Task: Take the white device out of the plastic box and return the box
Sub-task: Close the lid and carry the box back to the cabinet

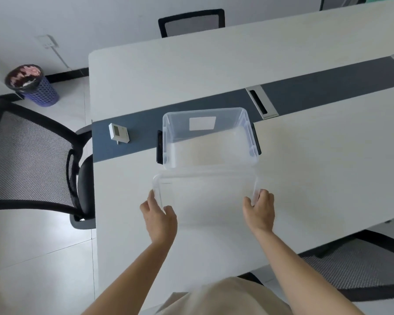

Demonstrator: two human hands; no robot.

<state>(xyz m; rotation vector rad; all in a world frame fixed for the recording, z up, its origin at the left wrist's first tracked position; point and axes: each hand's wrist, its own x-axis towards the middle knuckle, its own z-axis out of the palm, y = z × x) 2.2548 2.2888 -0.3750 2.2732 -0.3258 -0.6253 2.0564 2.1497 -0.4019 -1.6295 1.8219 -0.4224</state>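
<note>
The clear plastic box stands open on the white desk, with black side latches and a white label on its far wall; I see nothing inside it. Its clear lid lies just in front of the box, on my side. My left hand grips the lid's left near corner and my right hand grips its right edge. The white device, a small flat unit with a screen, lies on the dark grey centre strip to the left of the box.
A white desk with a dark grey strip and a cable slot. A black mesh chair stands at the left, another chair beyond the desk. A purple waste bin sits on the floor.
</note>
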